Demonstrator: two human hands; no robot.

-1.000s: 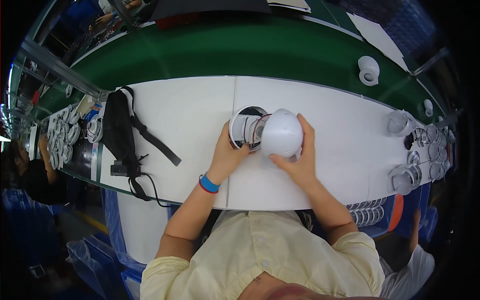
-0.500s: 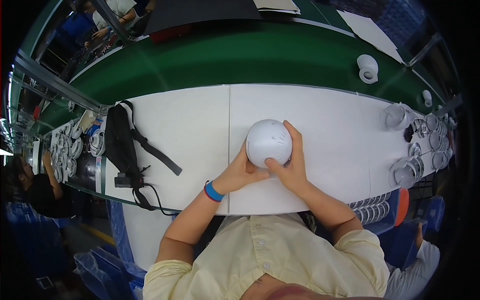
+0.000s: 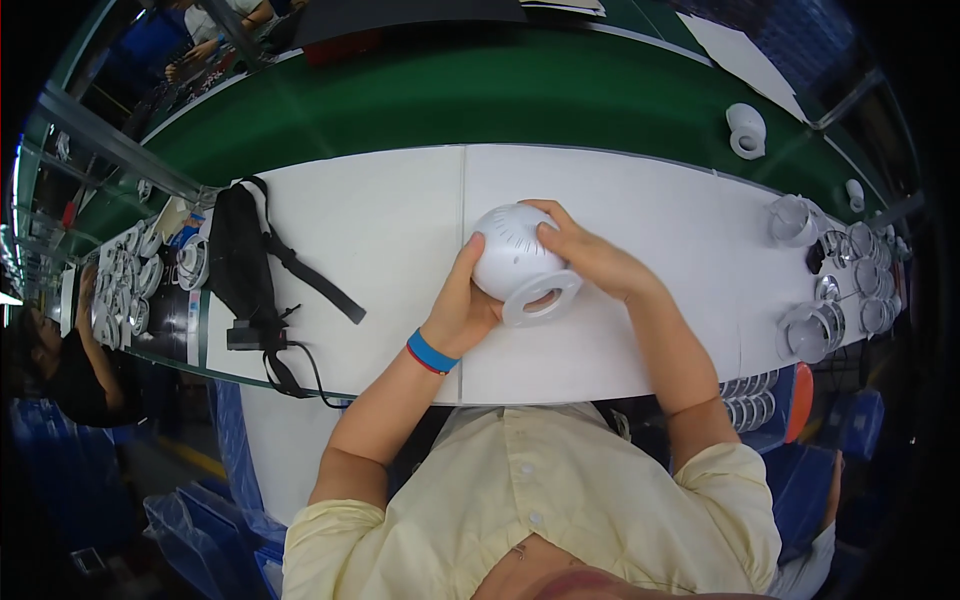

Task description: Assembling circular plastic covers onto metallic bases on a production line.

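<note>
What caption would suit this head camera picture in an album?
Both hands, left hand and right hand, cradle a white dome housing above a white worktable.

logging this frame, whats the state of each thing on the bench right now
white dome housing: held off the table by both hands, tilted, open ringed end toward the person
left hand: gripping the dome's left side
right hand: gripping its top and right side
black strap bag: lying flat, cable trailing
white part on green belt: standing alone, untouched
clear ring parts: clustered at the right edge
</note>
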